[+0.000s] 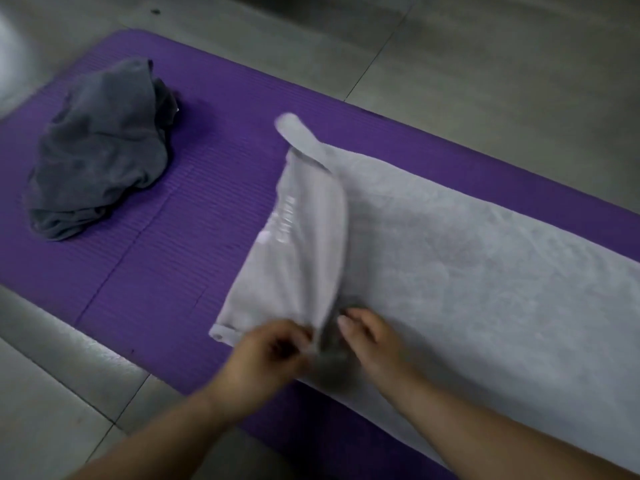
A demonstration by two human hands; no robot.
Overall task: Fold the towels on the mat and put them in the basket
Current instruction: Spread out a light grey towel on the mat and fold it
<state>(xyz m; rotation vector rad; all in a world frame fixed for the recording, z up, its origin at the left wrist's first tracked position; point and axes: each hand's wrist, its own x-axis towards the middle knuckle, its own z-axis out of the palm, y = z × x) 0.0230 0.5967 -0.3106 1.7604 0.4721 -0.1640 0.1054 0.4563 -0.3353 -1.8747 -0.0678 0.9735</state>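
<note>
Grey tiled floor (485,64), purple mat (214,161) across it. The pale towel (467,254) lies along the mat, long axis running off right, its left end turned up. The left hand (266,355) pinches that end's near corner. The right hand (374,341) is just beside it on the cloth, its fingers too blurred to call. A grey towel (104,150) sits crumpled far left, well apart. No basket in view.

The mat (207,150) lies on the floor (485,64), running from ten o'clock to five. On it the crumpled towel (100,150) sits at ten o'clock, and the spread towel (467,271) reaches from centre to four. The left hand (266,355) and right hand (370,341) touch its near edge at six.
</note>
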